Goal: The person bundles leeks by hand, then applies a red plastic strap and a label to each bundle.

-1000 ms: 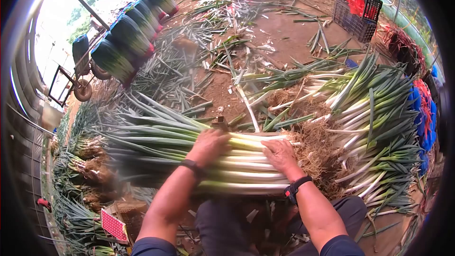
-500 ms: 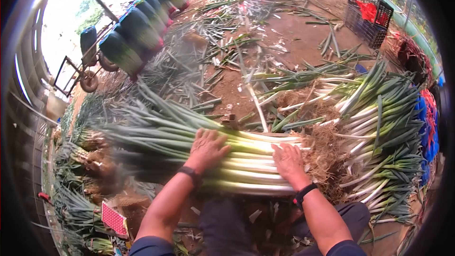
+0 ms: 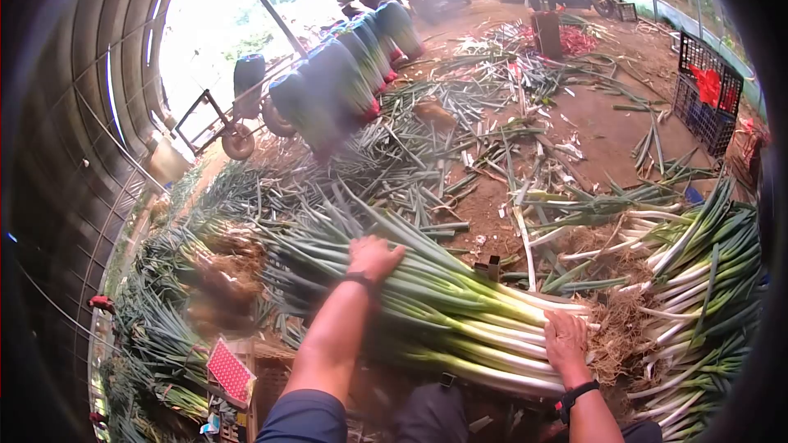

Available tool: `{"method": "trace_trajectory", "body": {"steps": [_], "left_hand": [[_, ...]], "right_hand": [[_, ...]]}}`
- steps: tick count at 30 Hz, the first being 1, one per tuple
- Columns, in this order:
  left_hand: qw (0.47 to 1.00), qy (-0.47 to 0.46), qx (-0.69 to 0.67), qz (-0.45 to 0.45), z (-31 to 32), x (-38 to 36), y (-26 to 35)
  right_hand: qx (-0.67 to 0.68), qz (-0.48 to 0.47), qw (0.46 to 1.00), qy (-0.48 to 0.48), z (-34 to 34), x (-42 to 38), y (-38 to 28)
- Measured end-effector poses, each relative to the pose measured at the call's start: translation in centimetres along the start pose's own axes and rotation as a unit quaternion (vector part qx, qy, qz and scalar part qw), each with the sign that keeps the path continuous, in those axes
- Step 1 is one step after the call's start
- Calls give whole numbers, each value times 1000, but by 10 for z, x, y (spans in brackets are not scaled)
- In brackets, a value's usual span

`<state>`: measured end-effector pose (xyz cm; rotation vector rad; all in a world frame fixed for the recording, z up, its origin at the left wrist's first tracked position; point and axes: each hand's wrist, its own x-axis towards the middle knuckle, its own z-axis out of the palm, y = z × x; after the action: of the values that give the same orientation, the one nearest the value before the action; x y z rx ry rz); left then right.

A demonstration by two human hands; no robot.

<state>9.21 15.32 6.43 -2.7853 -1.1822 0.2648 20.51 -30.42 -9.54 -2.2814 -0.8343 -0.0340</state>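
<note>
Resting on scallions (image 3: 447, 299), lower centre, my left hand (image 3: 375, 258) and right hand (image 3: 566, 340) hid their grip; stiff white stems (image 3: 513, 330) probably offered firmest hold.

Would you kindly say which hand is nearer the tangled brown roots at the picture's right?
The right hand, on white stalks beside the roots; the left hand is farther away, on slim green leaves.

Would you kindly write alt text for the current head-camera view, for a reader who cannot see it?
A person's left hand is on the green leaves and right hand on the white stems of a spread of long, leek-like vegetables. A similar pile lies to the right, with a black crate standing farther back.
</note>
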Motion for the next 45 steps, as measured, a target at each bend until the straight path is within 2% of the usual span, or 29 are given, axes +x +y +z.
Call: {"method": "trace_trajectory", "body": {"steps": [1, 3, 4, 6, 7, 8, 9, 10, 11, 13, 15, 17, 19, 20, 23, 25, 28, 29, 31, 33, 34, 36, 37, 39, 41, 44, 45], "left_hand": [[1000, -21, 3, -9, -5, 3, -1], [992, -64, -62, -86, -8, 27, -6], [990, -30, -88, -102, -2, 31, -17], [995, 92, 25, -26, 26, 35, -34], [999, 24, -2, -30, 9, 31, -34], [998, 62, 32, 7, 19, 37, -41], [1000, -1, 28, -13, -16, 21, -18], [994, 71, 78, 21, -15, 22, -15], [981, 161, 55, 95, -24, 7, -4], [972, 94, -39, 213, -36, -20, 43], [925, 41, -76, 371, -23, -67, 95], [911, -29, -72, 405, 1, -94, 132], [918, 38, -6, 394, 46, -106, 133], [915, 32, -18, 402, 53, -101, 129], [913, 20, -35, 407, 43, -109, 126], [906, 62, -17, 419, 50, -113, 126], [913, 40, -36, 404, 44, -111, 132], [922, -38, -36, 383, 34, -118, 132], [924, -51, -27, 378, 33, -122, 133], [930, -69, -31, 360, 39, -113, 134], [934, -74, -61, 343, 43, -111, 130], [935, -94, -65, 336, 22, -120, 145], [936, -92, -63, 334, 27, -117, 148], [922, -21, -63, 381, 35, -115, 140], [919, 3, -54, 390, 47, -108, 134], [921, 4, -50, 386, 46, -109, 136], [920, 5, -51, 389, 48, -107, 135]], "right_hand": [[-4, 2, 1000, -1, -3, 4, 0], [-4, 11, 1000, -12, -5, 3, -1], [1, 5, 1000, -10, -6, 3, 0], [-9, -11, 1000, 3, 0, 9, 4], [-29, -12, 1000, -1, -1, 8, 1], [-22, -11, 1000, 4, -2, 3, 3], [-15, -12, 1000, 12, -5, 5, -4], [-11, 1, 1000, 3, -7, 2, -6], [-4, 4, 1000, 0, -8, 6, -5], [-5, 8, 1000, -1, -7, 10, -4], [-2, 3, 1000, -11, -7, 4, -4], [8, 11, 1000, -12, -8, 7, -3], [3, 12, 1000, -26, -7, 7, 0], [-7, 7, 1000, -25, -6, 7, 3], [-19, 6, 999, -42, -4, -6, -2], [-35, 13, 999, -35, -4, 0, 0], [-36, 37, 997, -61, -7, 3, -7], [-28, 15, 998, -55, -10, -1, -6], [-44, -54, 997, 35, -9, -1, -7], [-79, -1, 988, -133, -21, 28, -15], [-48, -107, 993, -1, 8, 19, 8], [-43, -113, 992, 39, 8, 12, 17], [-1, 19, 997, -72, -4, 10, 9], [171, 111, 977, -61, -31, 20, 2], [360, 171, 917, 5, -72, 30, 18], [363, 270, 886, 103, -153, 29, 74], [355, 308, 861, 193, -161, 24, 104]]}}
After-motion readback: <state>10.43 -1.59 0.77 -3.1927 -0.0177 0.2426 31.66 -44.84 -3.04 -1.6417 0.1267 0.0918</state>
